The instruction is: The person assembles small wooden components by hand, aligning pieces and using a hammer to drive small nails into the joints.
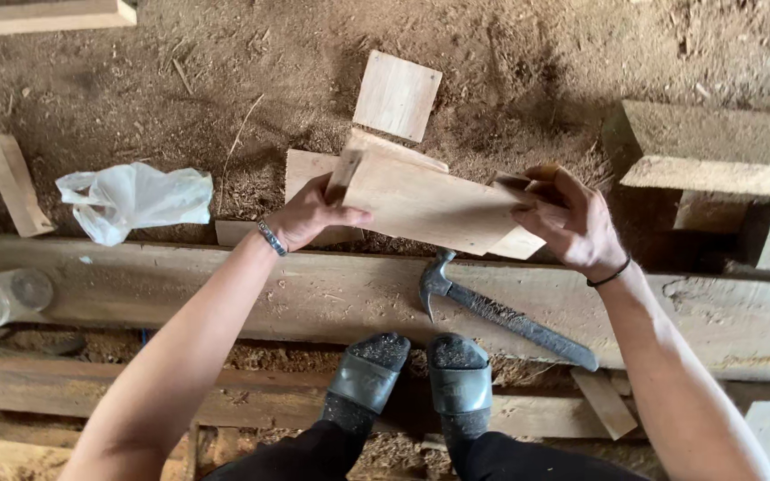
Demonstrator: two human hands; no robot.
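Wooden board (430,203) clamped at both ends — left hand (314,214); right hand (572,223); hammer (501,312) near.

Sawdust floor (225,53); rough timber beams (314,294)

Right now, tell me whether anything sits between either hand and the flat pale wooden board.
Nothing visible does. The left hand and the right hand each grip an end of the flat pale wooden board directly. The dark claw hammer lies apart on the long timber beam below.
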